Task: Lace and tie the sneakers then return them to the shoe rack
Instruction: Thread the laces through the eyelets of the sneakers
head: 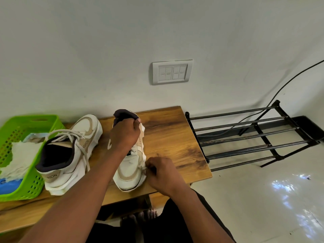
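- Clutching sneaker (130, 165) near its collar with left grip (125, 134), on worktop (175, 137).
- Pinching sneaker's right side with right grip (162, 173).
- Standing left of it, beside basket (33, 186): second sneaker (70, 155).

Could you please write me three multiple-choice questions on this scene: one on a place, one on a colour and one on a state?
1. Where does the shoe rack stand?
A) right of the table
B) on the table
C) left of the table

2. What colour is the basket?
A) blue
B) green
C) black

3. What is the left hand doing?
A) lying flat on the table
B) hanging idle
C) gripping a sneaker

Answers: A, the rack stands on the floor past the table's right edge; B, its perforated walls are bright green; C, its fingers curl round the sneaker's collar.
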Available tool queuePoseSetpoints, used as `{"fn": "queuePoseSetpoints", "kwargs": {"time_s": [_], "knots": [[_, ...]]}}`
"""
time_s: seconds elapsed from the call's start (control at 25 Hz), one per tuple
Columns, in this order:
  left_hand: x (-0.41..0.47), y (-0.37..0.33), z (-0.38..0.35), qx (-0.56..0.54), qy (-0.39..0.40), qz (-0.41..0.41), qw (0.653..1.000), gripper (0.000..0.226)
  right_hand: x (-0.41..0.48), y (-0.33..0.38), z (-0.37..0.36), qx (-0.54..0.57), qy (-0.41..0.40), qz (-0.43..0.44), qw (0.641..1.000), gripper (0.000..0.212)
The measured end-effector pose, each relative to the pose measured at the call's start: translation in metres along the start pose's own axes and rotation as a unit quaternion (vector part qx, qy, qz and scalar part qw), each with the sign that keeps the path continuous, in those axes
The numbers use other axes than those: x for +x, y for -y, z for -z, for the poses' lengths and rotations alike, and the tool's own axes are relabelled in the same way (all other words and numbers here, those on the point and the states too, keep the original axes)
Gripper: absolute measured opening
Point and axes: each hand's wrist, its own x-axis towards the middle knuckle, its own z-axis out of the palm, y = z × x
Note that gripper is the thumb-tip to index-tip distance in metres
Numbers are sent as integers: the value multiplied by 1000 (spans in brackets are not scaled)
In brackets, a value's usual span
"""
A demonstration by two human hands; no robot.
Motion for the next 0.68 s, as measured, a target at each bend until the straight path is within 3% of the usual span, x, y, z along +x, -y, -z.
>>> {"fn": "queuePoseSetpoints", "kwargs": {"time_s": [0.16, 0.24, 0.4, 0.56, 0.64, 0.68], "knots": [[-2, -19, -3, 4, 24, 32, 999, 43, 29, 5, 2, 39, -159, -37, 986, 11], [-7, -28, -5, 31, 21, 38, 999, 43, 45, 6, -5, 9, -181, -42, 982, 15], [-5, -35, -3, 29, 36, 53, 997, 37, 29, 2, 1, -44, -130, -34, 990, 23], [-5, -37, 2, 24, 54, 62, 996, 33, -3, 1, 16, -72, 5, -10, 997, 25], [-5, -30, 6, 32, 92, 12, 995, 44, 4, 0, 22, -45, 15, -41, 998, 22], [-3, -24, 9, 65, 117, -42, 990, 50, 9, -3, 23, -30, -24, -45, 998, 19]]}}
